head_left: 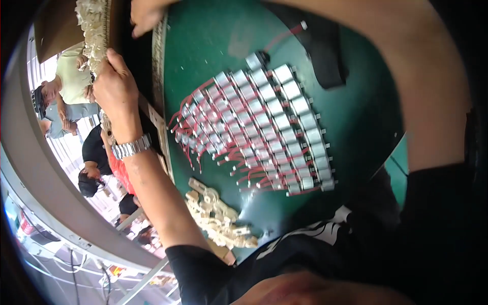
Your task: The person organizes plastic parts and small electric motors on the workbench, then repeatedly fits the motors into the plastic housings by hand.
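At the upper left, my left hand (116, 84), with a metal-band watch (131, 147) on its wrist, is closed with the thumb pointing up. Its fingers wrap the lower end of a long brown edge, seemingly a box's, lined with cream plastic pieces (93, 35). My right arm arches across the top, and my right hand (147, 18) is blurred and partly cut off by the frame, just right of that edge. What its fingers do is hidden. Small silver motors (274, 107) with red wires lie in slanting rows on the green tabletop (203, 40).
Cream plastic parts (216, 216) are heaped at the table's near left. One motor (256, 61) stands apart above the rows, beside a black strap-like piece (328, 56). Beyond the table's left edge, several people (73, 76) sit or stand past a pale curved frame (30, 157).
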Available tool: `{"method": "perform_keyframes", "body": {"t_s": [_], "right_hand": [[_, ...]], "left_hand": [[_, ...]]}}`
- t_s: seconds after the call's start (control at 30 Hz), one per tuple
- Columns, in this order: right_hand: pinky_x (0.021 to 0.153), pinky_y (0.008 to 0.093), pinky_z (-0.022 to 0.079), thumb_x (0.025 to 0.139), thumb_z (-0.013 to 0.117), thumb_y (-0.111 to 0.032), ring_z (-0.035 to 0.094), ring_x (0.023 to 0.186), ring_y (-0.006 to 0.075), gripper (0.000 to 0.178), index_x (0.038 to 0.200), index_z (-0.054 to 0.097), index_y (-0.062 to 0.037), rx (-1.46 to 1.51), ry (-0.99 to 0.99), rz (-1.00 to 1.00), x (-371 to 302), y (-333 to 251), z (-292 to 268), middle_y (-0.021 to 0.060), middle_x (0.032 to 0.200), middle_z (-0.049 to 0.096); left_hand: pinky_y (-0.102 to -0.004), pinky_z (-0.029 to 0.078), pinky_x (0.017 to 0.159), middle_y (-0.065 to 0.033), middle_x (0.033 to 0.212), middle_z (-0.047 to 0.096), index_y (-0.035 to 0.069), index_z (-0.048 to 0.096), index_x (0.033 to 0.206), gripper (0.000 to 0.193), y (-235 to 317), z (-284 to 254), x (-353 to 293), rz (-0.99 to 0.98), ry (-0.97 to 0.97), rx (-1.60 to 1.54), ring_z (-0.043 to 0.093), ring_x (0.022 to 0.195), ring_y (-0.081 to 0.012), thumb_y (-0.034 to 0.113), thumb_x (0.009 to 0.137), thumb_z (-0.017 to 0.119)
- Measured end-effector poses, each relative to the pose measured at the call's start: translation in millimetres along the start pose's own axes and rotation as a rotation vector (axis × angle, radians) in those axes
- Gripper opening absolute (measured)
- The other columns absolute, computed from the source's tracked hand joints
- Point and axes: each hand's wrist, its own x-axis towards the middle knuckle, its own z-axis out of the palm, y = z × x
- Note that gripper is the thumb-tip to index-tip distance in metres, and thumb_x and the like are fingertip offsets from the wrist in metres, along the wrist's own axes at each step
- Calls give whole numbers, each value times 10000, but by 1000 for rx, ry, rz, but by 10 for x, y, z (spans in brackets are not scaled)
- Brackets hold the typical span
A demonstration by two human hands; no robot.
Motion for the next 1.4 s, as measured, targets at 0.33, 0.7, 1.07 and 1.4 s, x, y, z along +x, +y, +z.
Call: {"method": "perform_keyframes", "body": {"t_s": [0.33,0.7,1.07,1.4], "right_hand": [[1054,410,450,976,552,-194,607,1235,313,410,1365,635,-95,-46,-29,-261,2399,446,211,208,1295,677],[1051,439,467,942,564,-120,616,1230,363,513,1453,540,-89,-537,49,-2,2217,1471,-500,237,1285,675],[883,536,533,836,592,22,658,1049,499,560,1387,527,-55,-629,379,225,1687,1490,-1891,310,1081,694],[824,473,569,817,673,-183,721,935,405,328,1077,724,11,-219,269,-36,2772,169,-854,276,969,726]], "left_hand": [[-548,560,565,-225,735,709,67,638,979,395,127,100,-120,-35,-47,-31,692,629,-442,413,1084,478],[-415,587,505,-155,973,750,20,618,1094,427,198,304,-239,54,8,53,729,641,-330,439,1056,542],[-409,634,636,-188,1319,660,-25,586,1336,640,452,416,-481,19,-37,118,729,952,-449,537,1037,527],[-411,623,752,-153,1282,673,4,588,1334,594,376,230,-417,16,-184,-93,715,1004,-389,513,1032,537]]}}
